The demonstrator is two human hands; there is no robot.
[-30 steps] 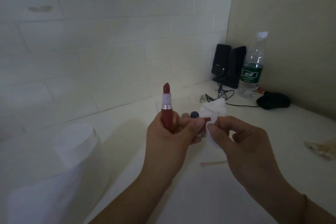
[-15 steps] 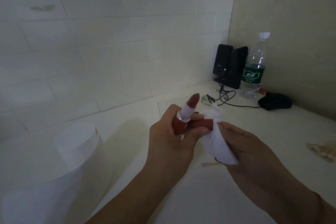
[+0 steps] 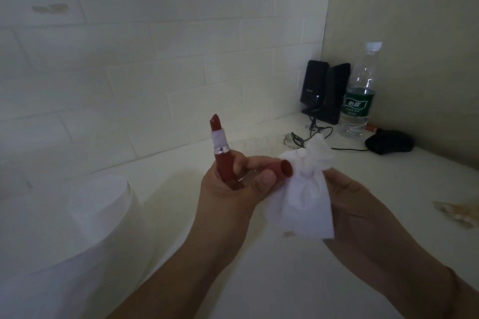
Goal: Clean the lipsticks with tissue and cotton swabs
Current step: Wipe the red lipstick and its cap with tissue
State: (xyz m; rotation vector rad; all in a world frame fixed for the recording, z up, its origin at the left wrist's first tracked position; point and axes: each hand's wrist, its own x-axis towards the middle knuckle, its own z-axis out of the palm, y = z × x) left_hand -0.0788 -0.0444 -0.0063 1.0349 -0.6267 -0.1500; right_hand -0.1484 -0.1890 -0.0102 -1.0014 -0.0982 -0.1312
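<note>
The lipstick (image 3: 219, 147) stands nearly upright above the counter (image 3: 285, 280), its tube gripped in the left hand (image 3: 233, 186), which also pinches the red cap (image 3: 278, 169) lying crosswise with its open mouth toward the right. Just beside that mouth, the right hand (image 3: 363, 217) clutches a bunched, stained tissue (image 3: 305, 197), the nearer hand for wiping. A paper roll (image 3: 101, 210), speakers (image 3: 325, 90), bottle (image 3: 359, 93) and dark pouch (image 3: 388, 141) stand well apart; nothing blocks the way.

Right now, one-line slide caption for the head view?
Left hand holds lipstick and cap; right hand holds stained tissue at the cap.
</note>
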